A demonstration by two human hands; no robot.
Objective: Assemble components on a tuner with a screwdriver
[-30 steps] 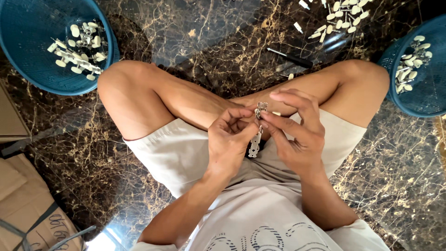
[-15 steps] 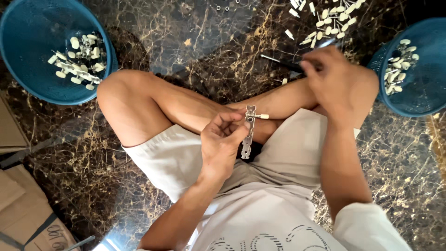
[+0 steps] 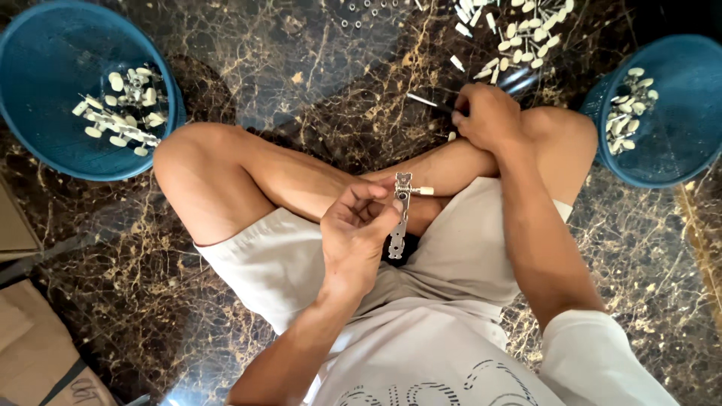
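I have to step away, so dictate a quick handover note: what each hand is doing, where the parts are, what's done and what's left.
Left hand: grip shut on the metal strip, held upright over the lap; one cream-tipped peg is fitted near its top.
Right hand: on the dark marble floor, on a thin rod-like tool; grip unclear.
Parts: loose cream pegs on the floor ahead, more in the left blue basket and the right blue basket.
Done: one peg on the strip.
Left: the strip's lower holes look empty.
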